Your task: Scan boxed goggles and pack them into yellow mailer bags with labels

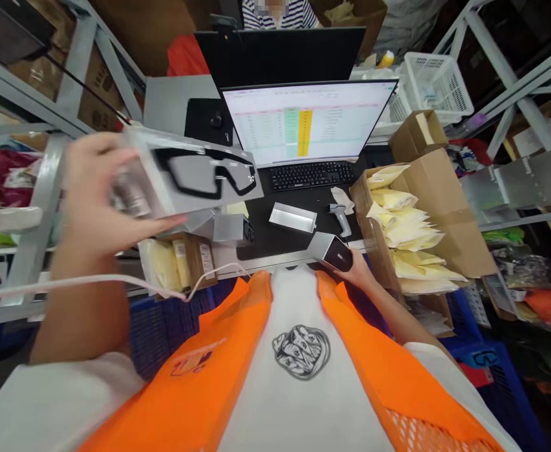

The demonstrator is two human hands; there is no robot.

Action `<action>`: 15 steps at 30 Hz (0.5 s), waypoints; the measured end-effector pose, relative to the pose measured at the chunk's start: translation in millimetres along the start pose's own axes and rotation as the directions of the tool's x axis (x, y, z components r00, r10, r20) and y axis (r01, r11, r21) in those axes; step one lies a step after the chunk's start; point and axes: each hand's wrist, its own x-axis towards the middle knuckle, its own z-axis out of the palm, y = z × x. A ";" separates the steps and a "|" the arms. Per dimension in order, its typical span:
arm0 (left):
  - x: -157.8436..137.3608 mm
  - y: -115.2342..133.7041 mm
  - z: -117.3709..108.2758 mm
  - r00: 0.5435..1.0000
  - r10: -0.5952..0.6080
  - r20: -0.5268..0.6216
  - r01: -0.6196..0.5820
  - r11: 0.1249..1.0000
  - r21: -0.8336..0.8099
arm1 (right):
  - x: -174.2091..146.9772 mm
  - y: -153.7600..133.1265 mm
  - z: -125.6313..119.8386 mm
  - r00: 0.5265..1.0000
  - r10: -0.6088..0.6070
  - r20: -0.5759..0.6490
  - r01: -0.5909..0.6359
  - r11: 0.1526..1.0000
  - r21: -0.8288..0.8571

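Raised at the left, my left hand (pixel 100 194) grips the end of a long grey eyewear box (pixel 195 169) printed with black-framed glasses; motion blurs it a little. My right hand (pixel 356 271) is closed around a smaller silver box (pixel 325 246) with a black end, held at the desk's front edge. On the black mat between them lies an open silver tray (pixel 293 218), its hollow side up. A barcode scanner (pixel 340 218) rests just beyond the box in my right hand. Below the raised box, another silver box (pixel 232 230) stands at the mat's left edge.
A lit monitor (pixel 310 122) and black keyboard (pixel 311 176) stand ahead. At right, a carton (pixel 367 216) holds several yellow padded envelopes (pixel 407 226). At left is a small carton (pixel 204 254); a pink cable (pixel 115 279) crosses nearby. A person in stripes (pixel 279 16) sits opposite.
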 end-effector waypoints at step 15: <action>51.1 -163.0 250.6 0.751 -0.390 0.533 0.340 0.920 0.195 | 71.2 -54.5 44.9 0.940 -0.054 0.336 0.191 0.901 -0.389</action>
